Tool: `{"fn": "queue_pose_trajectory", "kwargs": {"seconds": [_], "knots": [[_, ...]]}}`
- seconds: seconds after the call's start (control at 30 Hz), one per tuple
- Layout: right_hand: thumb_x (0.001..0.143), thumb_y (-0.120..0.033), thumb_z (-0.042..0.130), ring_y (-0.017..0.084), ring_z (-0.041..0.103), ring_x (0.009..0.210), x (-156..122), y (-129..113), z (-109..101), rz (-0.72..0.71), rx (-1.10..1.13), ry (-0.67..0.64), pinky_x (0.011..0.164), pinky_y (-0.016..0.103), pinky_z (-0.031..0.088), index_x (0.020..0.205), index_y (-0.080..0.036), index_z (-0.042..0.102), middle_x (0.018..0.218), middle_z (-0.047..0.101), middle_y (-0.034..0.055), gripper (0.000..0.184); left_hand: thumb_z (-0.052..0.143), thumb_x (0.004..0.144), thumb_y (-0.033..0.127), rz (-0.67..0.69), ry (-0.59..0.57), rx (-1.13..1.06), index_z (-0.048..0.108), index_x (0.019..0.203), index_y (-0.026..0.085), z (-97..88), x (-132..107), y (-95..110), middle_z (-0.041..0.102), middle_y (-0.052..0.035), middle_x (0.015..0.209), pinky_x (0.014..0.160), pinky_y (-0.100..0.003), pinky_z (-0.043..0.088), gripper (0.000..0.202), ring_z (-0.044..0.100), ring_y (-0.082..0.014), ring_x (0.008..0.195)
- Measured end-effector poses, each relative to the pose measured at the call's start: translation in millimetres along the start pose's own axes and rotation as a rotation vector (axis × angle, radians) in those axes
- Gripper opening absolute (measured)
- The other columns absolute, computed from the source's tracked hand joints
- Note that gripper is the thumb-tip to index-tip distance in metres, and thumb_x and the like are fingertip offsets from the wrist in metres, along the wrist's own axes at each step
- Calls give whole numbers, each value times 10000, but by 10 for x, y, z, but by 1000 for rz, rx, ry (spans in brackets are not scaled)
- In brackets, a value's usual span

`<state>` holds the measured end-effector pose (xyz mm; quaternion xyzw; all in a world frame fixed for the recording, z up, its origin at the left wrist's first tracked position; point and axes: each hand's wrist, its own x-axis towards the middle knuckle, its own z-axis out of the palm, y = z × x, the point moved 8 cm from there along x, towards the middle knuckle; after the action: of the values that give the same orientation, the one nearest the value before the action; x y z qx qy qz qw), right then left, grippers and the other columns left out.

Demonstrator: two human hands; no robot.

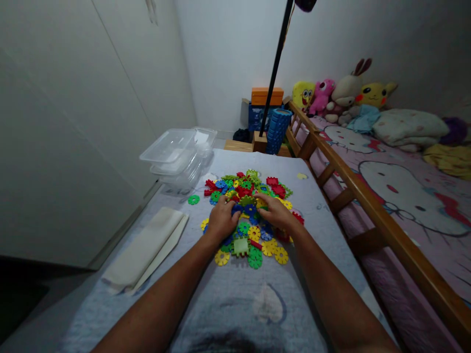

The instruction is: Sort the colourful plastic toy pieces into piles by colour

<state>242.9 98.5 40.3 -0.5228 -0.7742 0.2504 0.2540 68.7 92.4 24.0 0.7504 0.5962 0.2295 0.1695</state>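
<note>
- Pile of bright plastic gear-shaped toy pieces [250, 191] in the middle of the pale blue mat [257, 304].
- Left hand [222, 219] and right hand [276, 213] on the pile, fingers curled down; grip hard to tell.
- Clear plastic tubs [176, 152] and folded white cloth [147, 250] to the left.

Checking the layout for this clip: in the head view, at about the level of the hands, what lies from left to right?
Folded white cloth → lone green disc → left hand → right hand → wooden bed rail. Both hands rest on the pile of coloured pieces.
</note>
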Motion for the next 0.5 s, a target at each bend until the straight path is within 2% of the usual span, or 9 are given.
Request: {"fn": "queue_pose_trajectory", "kwargs": {"seconds": [0.1,0.17,0.27,0.37,0.5], "knots": [[800,-132,550,245,643,1131,-9,115,-197,22,-21,62,1037,413,458,1177,-232,696,1198,711,64,417,519,907,317,0,55,-128,721,1029,173,-106,114,-126,561,-122,1205,1069,-414,457,276,567,-273,1172],[814,-164,560,249,632,1130,39,251,-356,57,-68,144,1029,409,455,1137,-211,709,1184,704,87,359,511,903,310,24,78,-179,746,1038,186,-188,212,-155,545,-104,1289,1141,-426,400,297,522,-272,1261],[828,-227,590,268,602,1152,182,474,-521,127,-164,219,1031,406,438,1143,-174,703,1195,682,126,339,483,918,320,42,44,-214,754,1105,200,-253,358,-129,512,-86,1388,1195,-424,332,350,435,-275,1373],[838,-265,619,289,565,1199,354,680,-534,245,-277,202,1044,406,411,1203,-155,675,1246,659,147,385,410,962,334,47,-21,-161,747,1150,190,-256,457,-54,539,-118,1359,1166,-440,348,413,450,-283,1350],[856,-323,651,288,554,1221,502,785,-374,355,-341,133,1031,385,407,1298,-197,622,1326,625,136,461,432,966,383,-17,-8,-8,741,1183,286,-309,521,-42,571,-107,1290,1077,-507,377,390,512,-320,1226]]}}
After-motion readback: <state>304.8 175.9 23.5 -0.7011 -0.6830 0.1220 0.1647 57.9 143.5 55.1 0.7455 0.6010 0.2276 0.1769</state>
